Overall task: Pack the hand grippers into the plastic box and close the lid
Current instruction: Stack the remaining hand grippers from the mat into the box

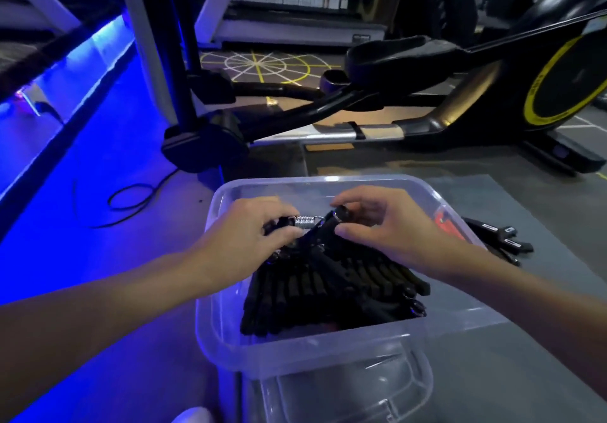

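Note:
A clear plastic box (210,327) stands on the floor in front of me, holding a pile of several black hand grippers (328,288). Above the pile, both hands hold one black hand gripper with a silver spring (307,220). My left hand (249,235) pinches its left end beside the spring. My right hand (384,225) pinches the black handle end at the right. More black grippers (499,238) lie on the floor right of the box. A clear lid (466,311) lies under the box's right side, and a red part (446,225) shows through the box wall.
An elliptical trainer (460,94) with a yellow-ringed flywheel stands behind the box. A black stand base (203,146) and a loose cable (131,199) lie at the back left. Blue light floods the floor on the left. Another clear container (354,389) sits under the box's near edge.

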Demonstrator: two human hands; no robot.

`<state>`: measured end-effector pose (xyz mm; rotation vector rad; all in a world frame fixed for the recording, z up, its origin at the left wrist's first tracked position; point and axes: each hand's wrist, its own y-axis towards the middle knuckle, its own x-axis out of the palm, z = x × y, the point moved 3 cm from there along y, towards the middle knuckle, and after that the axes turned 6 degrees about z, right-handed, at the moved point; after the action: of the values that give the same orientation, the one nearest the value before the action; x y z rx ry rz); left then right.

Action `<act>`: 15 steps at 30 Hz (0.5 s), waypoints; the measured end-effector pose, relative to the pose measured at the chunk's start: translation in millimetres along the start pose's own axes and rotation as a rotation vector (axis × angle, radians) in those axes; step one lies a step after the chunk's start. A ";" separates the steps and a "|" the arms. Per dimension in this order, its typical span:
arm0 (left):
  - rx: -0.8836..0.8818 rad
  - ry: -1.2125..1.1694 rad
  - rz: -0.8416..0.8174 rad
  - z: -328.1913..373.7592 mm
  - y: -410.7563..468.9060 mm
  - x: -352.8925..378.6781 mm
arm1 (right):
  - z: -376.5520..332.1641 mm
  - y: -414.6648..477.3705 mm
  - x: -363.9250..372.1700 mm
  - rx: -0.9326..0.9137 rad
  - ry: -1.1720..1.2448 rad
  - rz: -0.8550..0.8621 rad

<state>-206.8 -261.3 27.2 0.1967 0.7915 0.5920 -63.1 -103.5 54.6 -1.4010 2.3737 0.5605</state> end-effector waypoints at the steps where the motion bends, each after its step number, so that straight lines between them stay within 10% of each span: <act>1: -0.014 -0.010 -0.011 -6.5 -1.5 2.1 | 4.0 4.7 4.4 -0.006 -0.016 -0.018; 9: 0.157 0.442 -0.055 -30.6 3.1 -14.4 | 25.5 19.7 21.3 -0.020 -0.149 -0.221; 15: -0.180 0.600 -0.012 -53.0 4.8 -21.5 | 35.5 17.5 42.8 0.020 -0.179 -0.374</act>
<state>-258.7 -272.2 5.3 -0.1627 1.3086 0.7181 -95.6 -110.7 6.8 -1.6563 1.9106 0.5310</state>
